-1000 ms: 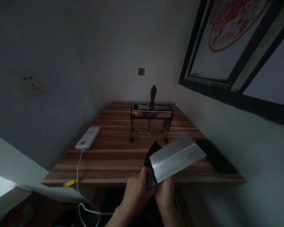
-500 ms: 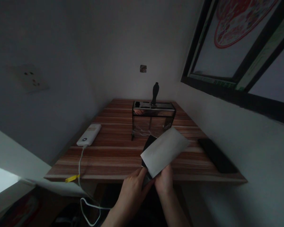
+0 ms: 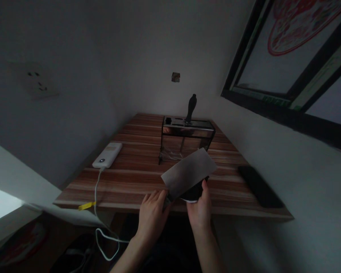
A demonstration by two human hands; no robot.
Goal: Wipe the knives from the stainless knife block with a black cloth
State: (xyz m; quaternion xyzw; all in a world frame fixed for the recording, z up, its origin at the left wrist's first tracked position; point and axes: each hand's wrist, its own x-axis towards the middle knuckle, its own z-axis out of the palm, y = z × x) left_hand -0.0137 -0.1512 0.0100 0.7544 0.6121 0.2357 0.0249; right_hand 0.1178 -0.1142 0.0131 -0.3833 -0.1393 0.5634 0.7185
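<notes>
My left hand (image 3: 153, 214) is closed around the handle end of a kitchen cleaver (image 3: 190, 170), whose broad grey blade points up and to the right above the table's front part. My right hand (image 3: 200, 208) grips a black cloth-like piece (image 3: 193, 192) with a pale edge, just under the blade's lower edge. Whether the cloth touches the blade is hard to tell. Most of the cleaver's handle is hidden by my left fingers. Behind the blade stands a knife block (image 3: 187, 132) with clear sides and slots on top, and one black-handled knife (image 3: 191, 108) is upright in it.
A white power bank (image 3: 107, 155) lies at the left of the wood-grain table (image 3: 136, 151). Its white cable (image 3: 96, 193), with a yellow tag (image 3: 86, 206), hangs over the front edge. A flat black object (image 3: 260, 185) lies at the right edge. Walls border the left, back and right.
The cleaver's blade has tilted lower and shifted left, and looks darker. My right hand has come out from behind it, with the black cloth now right of and below the blade.
</notes>
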